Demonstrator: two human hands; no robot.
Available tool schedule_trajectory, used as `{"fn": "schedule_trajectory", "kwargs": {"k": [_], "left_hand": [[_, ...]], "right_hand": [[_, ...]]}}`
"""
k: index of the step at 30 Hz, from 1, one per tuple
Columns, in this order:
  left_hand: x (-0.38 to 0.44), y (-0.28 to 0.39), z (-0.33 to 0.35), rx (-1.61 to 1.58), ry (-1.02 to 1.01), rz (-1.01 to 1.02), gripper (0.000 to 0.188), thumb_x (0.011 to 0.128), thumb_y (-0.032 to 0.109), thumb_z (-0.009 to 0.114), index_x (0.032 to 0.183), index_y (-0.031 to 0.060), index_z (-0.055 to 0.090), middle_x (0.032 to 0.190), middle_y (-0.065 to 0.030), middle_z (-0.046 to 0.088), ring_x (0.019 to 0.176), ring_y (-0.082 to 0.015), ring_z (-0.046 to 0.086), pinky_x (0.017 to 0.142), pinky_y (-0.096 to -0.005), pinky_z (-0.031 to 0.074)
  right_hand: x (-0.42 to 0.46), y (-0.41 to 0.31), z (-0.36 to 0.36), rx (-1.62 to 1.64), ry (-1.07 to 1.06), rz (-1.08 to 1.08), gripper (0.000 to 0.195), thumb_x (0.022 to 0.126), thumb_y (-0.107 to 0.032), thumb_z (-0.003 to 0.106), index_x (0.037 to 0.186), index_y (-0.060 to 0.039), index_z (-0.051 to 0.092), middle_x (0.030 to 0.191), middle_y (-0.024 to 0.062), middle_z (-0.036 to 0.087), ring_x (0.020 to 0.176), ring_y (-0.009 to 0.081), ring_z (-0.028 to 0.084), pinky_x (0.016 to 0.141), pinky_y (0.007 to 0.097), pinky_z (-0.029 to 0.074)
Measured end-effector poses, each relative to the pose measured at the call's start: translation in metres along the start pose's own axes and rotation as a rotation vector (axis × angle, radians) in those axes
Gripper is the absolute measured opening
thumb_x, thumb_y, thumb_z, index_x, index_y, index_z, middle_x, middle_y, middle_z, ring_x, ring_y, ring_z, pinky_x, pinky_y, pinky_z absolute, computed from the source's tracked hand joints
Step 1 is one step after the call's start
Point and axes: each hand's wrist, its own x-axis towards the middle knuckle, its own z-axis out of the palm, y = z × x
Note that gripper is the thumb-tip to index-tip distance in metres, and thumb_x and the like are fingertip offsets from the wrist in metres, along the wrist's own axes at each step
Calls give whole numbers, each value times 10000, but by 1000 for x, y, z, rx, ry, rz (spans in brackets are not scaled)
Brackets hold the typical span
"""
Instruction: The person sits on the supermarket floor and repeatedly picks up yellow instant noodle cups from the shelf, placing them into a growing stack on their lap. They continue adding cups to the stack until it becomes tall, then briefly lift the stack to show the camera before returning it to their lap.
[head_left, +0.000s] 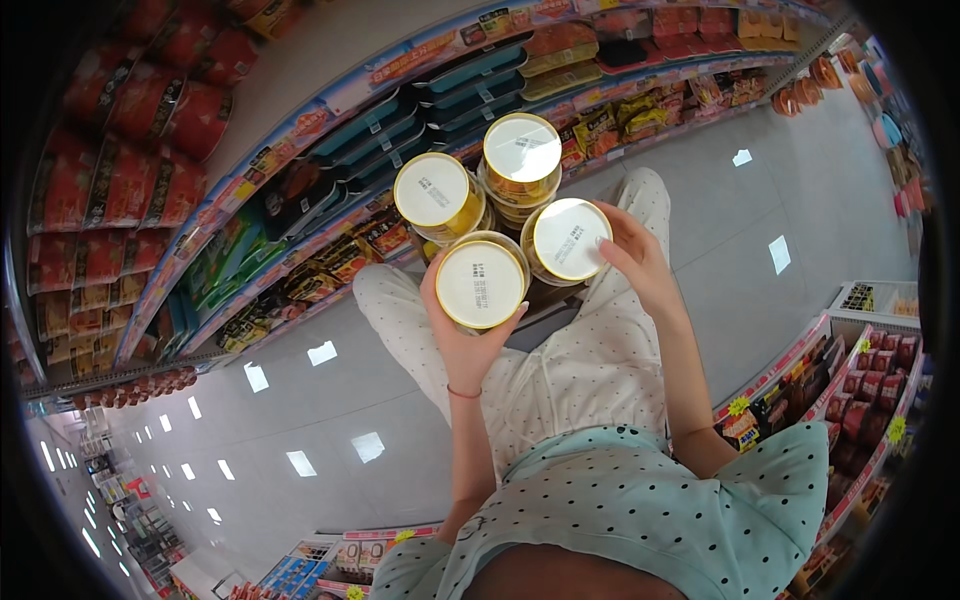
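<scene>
Four stacks of round food tubs with white, yellow-rimmed lids stand close together between my knees. My left hand (469, 341) is wrapped around the near-left tub (480, 281), thumb and fingers on opposite sides of it. My right hand (634, 259) grips the near-right tub (572, 238), with the thumb on its lid edge and the fingers round its far side. Behind these are the back-left tub (430, 189) and the back-right tub (522, 147), which neither hand touches. Printed writing shows on the lids. What lies under the stacks is mostly hidden.
Store shelves (352, 82) with packaged food curve along the far and left sides. Red tubs (135, 180) are stacked at the left. A lower display shelf (862, 427) stands at the right, another at the bottom. Grey tiled floor (727, 240) lies around my legs.
</scene>
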Motion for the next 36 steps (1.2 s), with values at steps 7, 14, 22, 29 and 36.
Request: {"fn": "schedule_trajectory", "kwargs": {"k": [7, 14, 22, 29, 36], "left_hand": [[-3, -5, 0, -15, 33, -58, 1018, 594, 65, 896, 1423, 36, 307, 1388, -114, 412, 1277, -231, 451, 1072, -369, 408], [-1, -6, 6, 57, 20, -5, 999, 602, 72, 899, 1423, 27, 331, 1428, -121, 402, 1299, -235, 441, 1081, -368, 395], [-2, -15, 7, 32, 22, -21, 996, 604, 76, 899, 1422, 23, 334, 1435, -124, 401, 1299, -239, 443, 1087, -367, 386], [-1, -15, 7, 34, 24, -10, 984, 606, 73, 897, 1417, 17, 344, 1430, -125, 407, 1302, -237, 438, 1083, -360, 379], [-1, -20, 7, 58, 20, 12, 980, 607, 81, 896, 1415, 10, 346, 1420, -127, 412, 1294, -241, 438, 1078, -360, 375]], "right_hand": [[4, 3, 2, 29, 132, 38, 416, 918, -210, 647, 1238, 47, 579, 1186, 113, 640, 1103, 162, 585, 975, 291, 435], [8, 12, 0, 5, 213, 9, 429, 905, -239, 654, 1221, 47, 612, 1154, 111, 663, 1078, 159, 597, 964, 282, 430], [12, 12, 2, 10, 229, -20, 421, 908, -231, 647, 1219, 50, 614, 1152, 109, 666, 1065, 149, 598, 964, 277, 427], [17, 12, 4, 23, 250, -20, 409, 911, -226, 641, 1208, 55, 620, 1142, 104, 670, 1048, 141, 599, 948, 267, 428], [18, 13, 5, 38, 253, -3, 411, 919, -249, 629, 1196, 54, 626, 1110, 95, 674, 1032, 136, 597, 938, 261, 426]]}}
